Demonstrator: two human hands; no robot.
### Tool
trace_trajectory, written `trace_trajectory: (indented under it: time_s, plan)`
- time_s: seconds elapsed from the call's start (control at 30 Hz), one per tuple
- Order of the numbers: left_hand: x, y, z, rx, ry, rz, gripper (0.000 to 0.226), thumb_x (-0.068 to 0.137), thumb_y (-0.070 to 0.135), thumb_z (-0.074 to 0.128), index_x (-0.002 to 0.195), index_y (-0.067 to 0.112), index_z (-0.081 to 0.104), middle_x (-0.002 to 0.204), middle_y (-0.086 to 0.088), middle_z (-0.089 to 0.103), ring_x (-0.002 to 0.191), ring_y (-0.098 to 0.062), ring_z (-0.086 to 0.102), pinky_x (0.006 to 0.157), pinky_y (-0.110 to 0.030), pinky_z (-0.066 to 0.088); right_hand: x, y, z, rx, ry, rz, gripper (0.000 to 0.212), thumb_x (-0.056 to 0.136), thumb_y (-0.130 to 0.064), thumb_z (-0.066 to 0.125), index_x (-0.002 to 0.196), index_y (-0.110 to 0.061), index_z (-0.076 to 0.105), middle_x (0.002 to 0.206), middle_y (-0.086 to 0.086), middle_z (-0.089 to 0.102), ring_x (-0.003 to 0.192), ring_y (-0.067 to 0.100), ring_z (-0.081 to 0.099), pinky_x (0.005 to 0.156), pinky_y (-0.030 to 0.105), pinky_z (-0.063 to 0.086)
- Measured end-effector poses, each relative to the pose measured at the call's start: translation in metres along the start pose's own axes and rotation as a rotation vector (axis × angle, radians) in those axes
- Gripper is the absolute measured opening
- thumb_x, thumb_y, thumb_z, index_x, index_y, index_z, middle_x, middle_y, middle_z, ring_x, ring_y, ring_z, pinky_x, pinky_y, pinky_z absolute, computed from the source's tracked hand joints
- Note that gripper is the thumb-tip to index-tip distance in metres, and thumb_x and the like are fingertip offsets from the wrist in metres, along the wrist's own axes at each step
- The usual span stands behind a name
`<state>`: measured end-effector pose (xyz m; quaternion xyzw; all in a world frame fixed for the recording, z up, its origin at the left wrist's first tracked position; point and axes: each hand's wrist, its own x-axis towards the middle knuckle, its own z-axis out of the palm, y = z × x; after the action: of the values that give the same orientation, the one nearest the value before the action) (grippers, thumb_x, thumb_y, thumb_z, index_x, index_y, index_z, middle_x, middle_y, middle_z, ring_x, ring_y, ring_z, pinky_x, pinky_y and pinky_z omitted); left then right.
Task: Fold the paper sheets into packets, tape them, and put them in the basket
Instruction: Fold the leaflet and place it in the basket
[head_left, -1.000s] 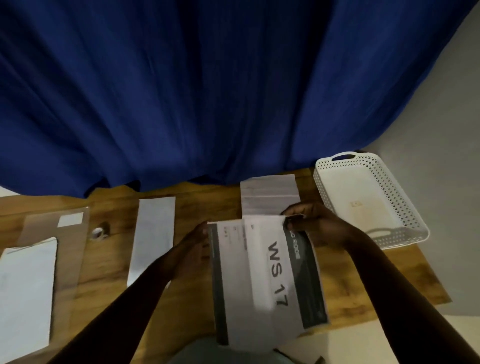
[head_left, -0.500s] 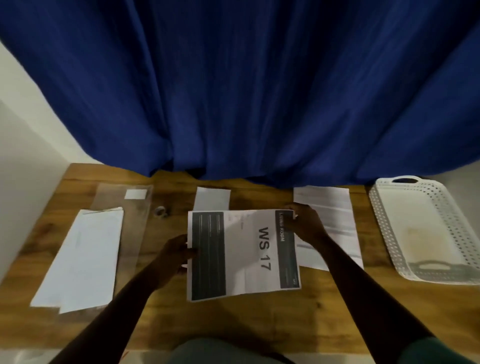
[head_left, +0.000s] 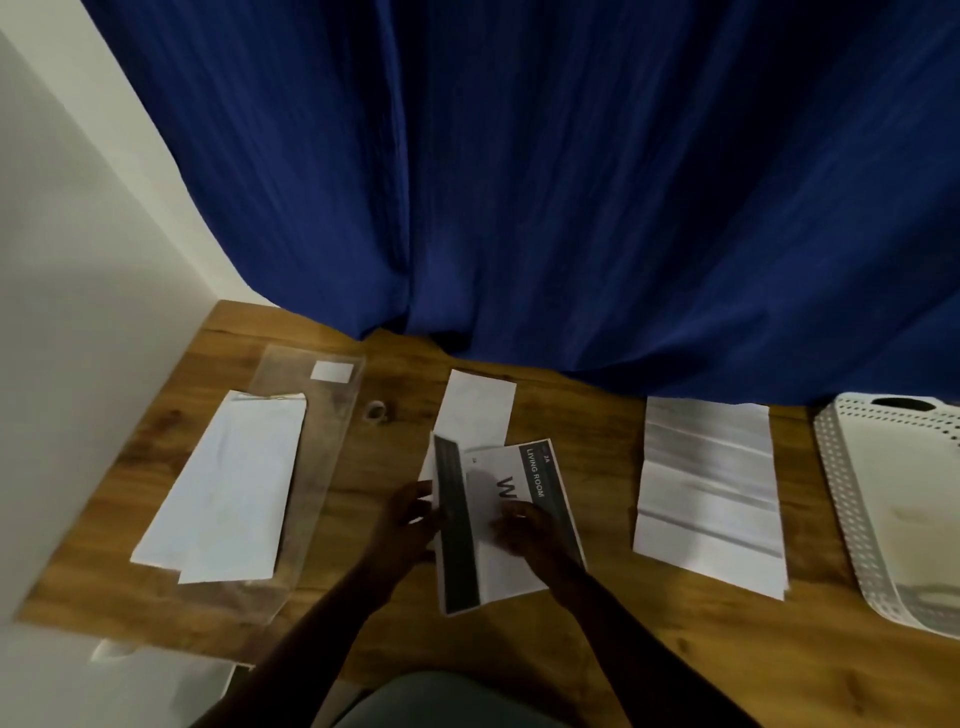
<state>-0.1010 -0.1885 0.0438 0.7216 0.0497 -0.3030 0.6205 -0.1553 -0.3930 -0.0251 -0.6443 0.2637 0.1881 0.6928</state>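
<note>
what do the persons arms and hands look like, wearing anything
Both forearms are bare right down to the bottom edge of the frame: no sleeves show. The left hand and right hand wear no gloves. No watch, ring or bracelet can be seen, though the picture is dim and a little blurred.

Wood-grain table (head_left: 597, 639), matt paper sheet (head_left: 709, 493), perforated plastic basket (head_left: 852, 519).
</note>
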Motion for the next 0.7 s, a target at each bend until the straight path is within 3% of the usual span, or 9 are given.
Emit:
trace_trajectory:
  time_s: [0.1, 0.17, 0.27, 0.33, 0.37, 0.5, 0.6, 0.7]
  plan:
    - [0.006, 0.008, 0.030, -0.044, -0.097, -0.019, 0.030, 0.097, 0.031, 0.059, 0.126, 0.024, 0.059, 0.113, -0.003, 0.072, 0.103, -0.021, 0.071, 0.085, -0.047, 0.060, 0.000, -0.002, -0.010, 0.360, -0.012, 0.104, 0.030, 0.094, -0.021, 0.065, 0.120, -0.006, 0.063, 0.116, 0.021, 0.069, 0.107, 0.034, 0.069, 0.087, 0.041, 0.057]
    - [0.012, 0.008, 0.047, -0.047, -0.145, -0.044, 0.033, 0.099, 0.039, 0.054, 0.129, 0.024, 0.057, 0.120, 0.000, 0.069, 0.111, -0.017, 0.067, 0.092, -0.043, 0.057, -0.002, -0.006, -0.020, 0.452, 0.097, 0.086, 0.030, 0.096, -0.025, 0.061, 0.118, -0.005, 0.062, 0.109, 0.021, 0.072, 0.100, 0.036, 0.070, 0.082, 0.042, 0.059]
    - [0.018, -0.003, 0.059, 0.186, -0.127, 0.073, 0.033, 0.096, 0.040, 0.059, 0.123, 0.021, 0.058, 0.118, 0.006, 0.066, 0.111, -0.015, 0.064, 0.088, -0.033, 0.059, -0.001, 0.000, -0.045, 0.075, 0.415, -0.133, 0.039, 0.099, -0.038, 0.051, 0.111, -0.003, 0.064, 0.099, 0.015, 0.071, 0.085, 0.028, 0.070, 0.067, 0.037, 0.059]
    - [0.019, -0.017, 0.061, 0.491, -0.032, 0.187, 0.030, 0.093, 0.038, 0.064, 0.120, 0.026, 0.058, 0.120, 0.013, 0.060, 0.110, -0.010, 0.061, 0.092, -0.032, 0.057, -0.004, 0.006, -0.060, -0.248, 0.583, -0.182, 0.058, 0.094, -0.062, 0.043, 0.118, -0.013, 0.061, 0.109, 0.008, 0.067, 0.096, 0.024, 0.067, 0.076, 0.042, 0.058]
    - [0.018, -0.024, 0.059, 0.610, -0.009, 0.222, 0.033, 0.092, 0.036, 0.066, 0.122, 0.028, 0.056, 0.124, 0.013, 0.056, 0.114, -0.010, 0.057, 0.096, -0.032, 0.054, -0.006, 0.010, -0.063, -0.412, 0.601, -0.215, 0.059, 0.092, -0.065, 0.040, 0.126, -0.020, 0.057, 0.121, 0.006, 0.063, 0.109, 0.023, 0.063, 0.086, 0.043, 0.057]
    - [0.014, -0.050, 0.061, 0.843, -0.013, 0.152, 0.052, 0.092, 0.032, 0.066, 0.139, 0.018, 0.048, 0.143, -0.005, 0.044, 0.126, -0.021, 0.050, 0.100, -0.032, 0.050, -0.018, 0.023, -0.050, -1.102, 0.426, -0.398, 0.056, 0.092, -0.060, 0.044, 0.141, -0.033, 0.044, 0.149, 0.001, 0.043, 0.137, 0.022, 0.042, 0.107, 0.045, 0.046]
    - [0.016, -0.052, 0.068, 0.823, 0.052, 0.084, 0.067, 0.091, 0.032, 0.067, 0.147, 0.011, 0.036, 0.141, -0.013, 0.046, 0.123, -0.026, 0.052, 0.097, -0.035, 0.051, -0.019, 0.037, -0.046, -1.277, 0.355, -0.349, 0.069, 0.084, -0.057, 0.062, 0.144, -0.029, 0.044, 0.155, 0.010, 0.036, 0.141, 0.032, 0.038, 0.106, 0.052, 0.045]
    - [0.024, -0.042, 0.076, 0.643, 0.109, -0.044, 0.077, 0.087, 0.029, 0.074, 0.148, 0.012, 0.031, 0.132, -0.012, 0.054, 0.114, -0.027, 0.059, 0.089, -0.038, 0.056, -0.018, 0.044, -0.049, -1.302, 0.353, -0.343, 0.077, 0.077, -0.056, 0.073, 0.142, -0.024, 0.049, 0.151, 0.014, 0.040, 0.137, 0.035, 0.042, 0.101, 0.051, 0.048]
